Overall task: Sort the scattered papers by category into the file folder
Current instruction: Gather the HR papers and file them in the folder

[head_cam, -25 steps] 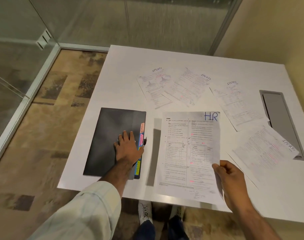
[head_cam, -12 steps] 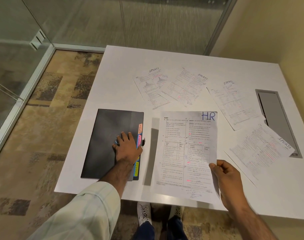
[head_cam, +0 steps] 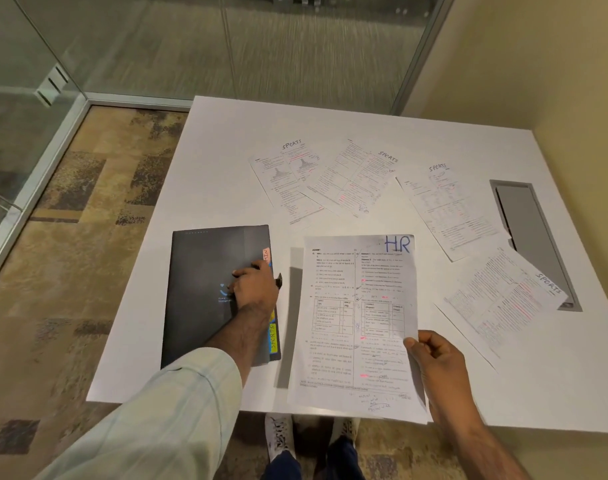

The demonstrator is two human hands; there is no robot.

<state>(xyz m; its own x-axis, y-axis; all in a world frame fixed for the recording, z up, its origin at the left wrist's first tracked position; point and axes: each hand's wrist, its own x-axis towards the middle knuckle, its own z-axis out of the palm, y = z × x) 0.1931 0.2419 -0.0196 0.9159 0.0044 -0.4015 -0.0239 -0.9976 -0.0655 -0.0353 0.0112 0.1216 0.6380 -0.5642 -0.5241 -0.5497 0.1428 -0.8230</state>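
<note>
A black file folder (head_cam: 205,292) lies shut at the table's front left, with coloured tabs (head_cam: 273,337) along its right edge; one reads SPORTS. My left hand (head_cam: 255,289) rests on the cover by the tabs, fingers curled, thumb at the folder's right edge. My right hand (head_cam: 434,358) pinches the right edge of a printed sheet marked HR (head_cam: 358,317), held just above the table to the right of the folder. Several sheets marked SPORTS lie loose on the table: two overlapping at the back (head_cam: 288,178) (head_cam: 358,181), one further right (head_cam: 451,209), one at the right (head_cam: 503,306).
The white table (head_cam: 226,150) has a grey recessed cable hatch (head_cam: 527,230) at its right, partly covered by a sheet. A glass wall stands behind and to the left, a plain wall to the right. My shoes (head_cam: 278,438) show under the front edge.
My left hand's fingers, flat on the folder before, have curled beside the tabs. The HR sheet stays in my right hand, about where it was.
</note>
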